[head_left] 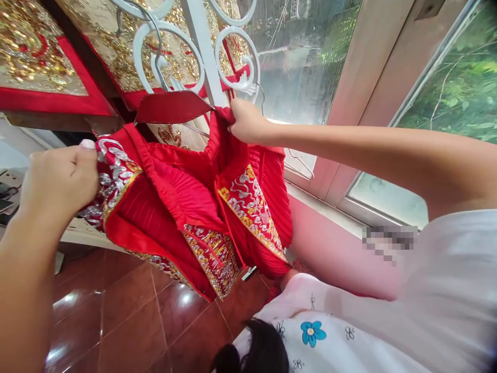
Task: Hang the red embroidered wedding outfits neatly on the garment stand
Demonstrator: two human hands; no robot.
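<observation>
A red pleated skirt (166,176) with gold and silver embroidered panels hangs spread between my two hands. My left hand (62,178) is closed on its left side, at the silver embroidery. At the upper right, my right hand (248,122) pinches the gathered waistband close to the grille. A smooth red flap (174,107) sits above the waist opening, with a metal hanger (157,46) rising behind it. A small metal clip (249,273) shows at the skirt's lower edge. Fingertips of both hands are partly hidden.
A white scrollwork grille (200,52) stands behind the skirt. Framed gold-beaded cloth (34,46) is at the upper left. Glass windows (298,62) line the right side. A wire hanger (301,163) hangs near the sill. Below lies a brown tiled floor (128,300).
</observation>
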